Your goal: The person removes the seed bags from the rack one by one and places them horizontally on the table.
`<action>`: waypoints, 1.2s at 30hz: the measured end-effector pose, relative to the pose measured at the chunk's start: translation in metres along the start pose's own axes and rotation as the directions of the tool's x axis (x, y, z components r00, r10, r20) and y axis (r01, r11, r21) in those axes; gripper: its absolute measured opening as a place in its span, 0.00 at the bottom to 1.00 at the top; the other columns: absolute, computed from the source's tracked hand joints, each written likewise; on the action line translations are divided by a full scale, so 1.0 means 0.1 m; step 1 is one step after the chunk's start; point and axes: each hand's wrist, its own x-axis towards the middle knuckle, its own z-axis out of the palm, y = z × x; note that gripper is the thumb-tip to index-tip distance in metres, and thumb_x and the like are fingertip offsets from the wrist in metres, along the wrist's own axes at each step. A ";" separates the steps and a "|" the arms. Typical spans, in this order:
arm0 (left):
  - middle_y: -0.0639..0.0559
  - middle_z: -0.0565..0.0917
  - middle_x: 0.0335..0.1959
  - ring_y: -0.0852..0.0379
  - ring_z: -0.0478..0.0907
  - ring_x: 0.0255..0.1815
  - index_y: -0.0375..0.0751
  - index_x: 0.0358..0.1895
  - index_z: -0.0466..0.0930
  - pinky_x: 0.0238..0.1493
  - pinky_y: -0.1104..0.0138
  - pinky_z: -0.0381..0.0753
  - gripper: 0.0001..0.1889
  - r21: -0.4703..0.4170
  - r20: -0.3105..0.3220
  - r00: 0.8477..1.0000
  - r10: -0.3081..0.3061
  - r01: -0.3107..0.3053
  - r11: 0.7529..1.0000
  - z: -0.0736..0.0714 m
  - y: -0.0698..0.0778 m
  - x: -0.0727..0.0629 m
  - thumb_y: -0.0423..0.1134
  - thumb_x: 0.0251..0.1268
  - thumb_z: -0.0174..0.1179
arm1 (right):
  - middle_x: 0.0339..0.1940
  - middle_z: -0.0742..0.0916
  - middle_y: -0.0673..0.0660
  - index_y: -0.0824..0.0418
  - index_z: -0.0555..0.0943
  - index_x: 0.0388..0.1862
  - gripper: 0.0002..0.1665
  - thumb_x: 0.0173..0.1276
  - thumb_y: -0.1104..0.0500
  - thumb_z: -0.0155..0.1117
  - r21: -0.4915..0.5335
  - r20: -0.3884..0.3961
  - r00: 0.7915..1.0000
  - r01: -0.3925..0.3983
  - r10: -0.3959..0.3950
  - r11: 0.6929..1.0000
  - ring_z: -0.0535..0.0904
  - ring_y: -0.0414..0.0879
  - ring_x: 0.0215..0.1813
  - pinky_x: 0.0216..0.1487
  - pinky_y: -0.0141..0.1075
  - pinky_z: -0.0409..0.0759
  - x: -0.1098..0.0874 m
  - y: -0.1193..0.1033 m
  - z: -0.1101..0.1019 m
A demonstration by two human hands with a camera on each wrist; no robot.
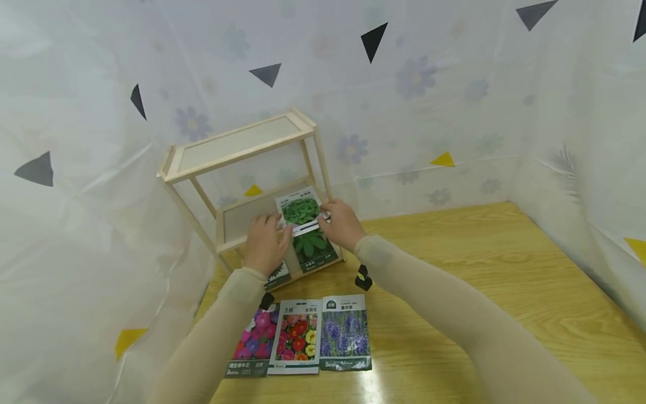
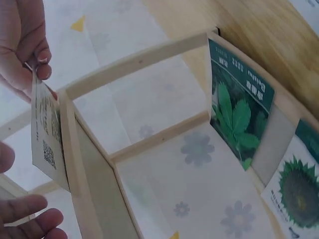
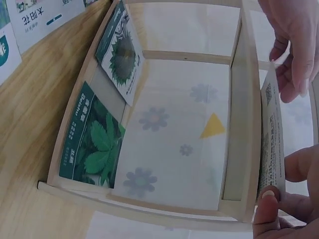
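Note:
A seed packet with green foliage on it (image 1: 301,210) lies tilted at the front of the wooden rack's middle shelf (image 1: 242,221). My right hand (image 1: 344,225) pinches its right edge between thumb and fingers. At the packet's left side is my left hand (image 1: 264,242), its fingers spread round the near corner. The left wrist view shows a gap between those fingers (image 2: 30,216) and the printed back of the packet (image 2: 46,132). On the bottom shelf, a green leaf packet (image 3: 97,144) and a sunflower packet (image 3: 122,57) stand side by side, sunflower partly hidden in the head view.
Three flower seed packets lie in a row before the rack: pink-purple petunias (image 1: 257,336), red and yellow blooms (image 1: 298,339) and lavender (image 1: 345,334). The rack's top shelf (image 1: 239,145) spans above the hands. Wooden table (image 1: 479,269) extends right; printed sheeting (image 1: 404,129) hangs behind.

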 end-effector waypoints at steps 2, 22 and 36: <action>0.38 0.78 0.49 0.42 0.73 0.51 0.31 0.57 0.75 0.54 0.50 0.73 0.25 -0.064 -0.044 0.998 -0.042 0.039 0.997 0.01 0.02 -0.03 0.51 0.74 0.49 | 0.61 0.77 0.62 0.64 0.77 0.61 0.22 0.73 0.55 0.56 0.007 0.014 1.000 -0.005 0.005 1.000 0.75 0.54 0.58 0.55 0.47 0.77 -0.02 0.01 -0.02; 0.43 0.79 0.34 0.47 0.78 0.32 0.40 0.73 0.57 0.34 0.57 0.81 0.29 -0.700 0.131 0.892 -0.433 0.393 0.596 0.12 0.03 -0.23 0.45 0.74 0.49 | 0.61 0.75 0.58 0.61 0.66 0.70 0.32 0.70 0.56 0.59 0.167 0.107 0.994 -0.003 -0.015 0.986 0.75 0.45 0.41 0.42 0.39 0.77 -0.24 0.11 -0.04; 0.46 0.76 0.33 0.46 0.76 0.34 0.38 0.67 0.67 0.34 0.64 0.80 0.23 -0.783 0.167 0.851 -0.497 0.421 0.458 0.08 0.21 -0.49 0.37 0.70 0.55 | 0.59 0.76 0.52 0.59 0.63 0.72 0.35 0.69 0.57 0.62 0.227 0.223 0.972 0.017 -0.069 0.974 0.74 0.43 0.24 0.22 0.37 0.76 -0.51 0.13 -0.08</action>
